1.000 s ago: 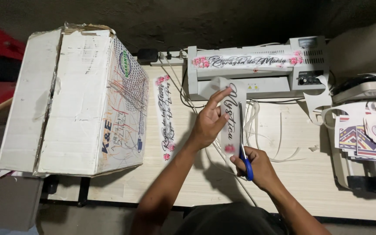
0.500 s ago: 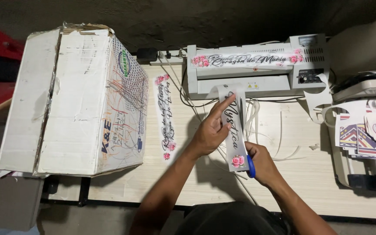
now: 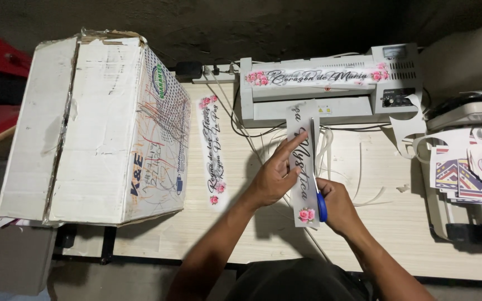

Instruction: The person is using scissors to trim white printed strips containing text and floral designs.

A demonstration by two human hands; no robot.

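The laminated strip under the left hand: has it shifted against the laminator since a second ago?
Yes. The laminated strip has slid toward the person, out from the grey laminator, with the left hand on it and the right hand holding blue-handled scissors.

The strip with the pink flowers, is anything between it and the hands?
No. The left hand rests right on the strip, and the right hand, holding blue-handled scissors, is at its edge. Nothing visible lies between them.
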